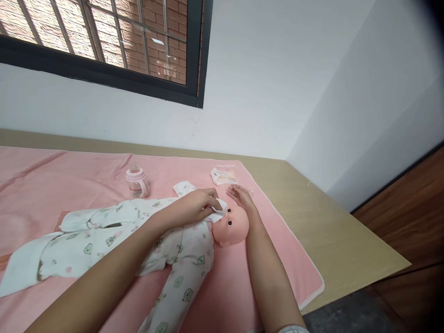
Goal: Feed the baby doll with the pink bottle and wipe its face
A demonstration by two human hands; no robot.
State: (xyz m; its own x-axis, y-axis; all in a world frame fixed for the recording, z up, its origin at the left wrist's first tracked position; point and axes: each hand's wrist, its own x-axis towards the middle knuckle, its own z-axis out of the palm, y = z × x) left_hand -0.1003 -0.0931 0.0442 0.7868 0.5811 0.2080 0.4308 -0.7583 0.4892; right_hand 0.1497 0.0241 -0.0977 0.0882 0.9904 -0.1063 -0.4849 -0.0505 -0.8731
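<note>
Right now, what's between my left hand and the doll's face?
A white cloth or tissue, held in your left hand against the doll's face, as the head view shows.

The one camera is worn on the head of the person, and it looks forward and down from above the two bare forearms [274, 273], which enter at the lower edge. It faces the white wall [249, 92] with the dark-framed barred window [196, 55], appears tilted, and sees the pink cloth blanket [277, 259] at a middle distance.
</note>
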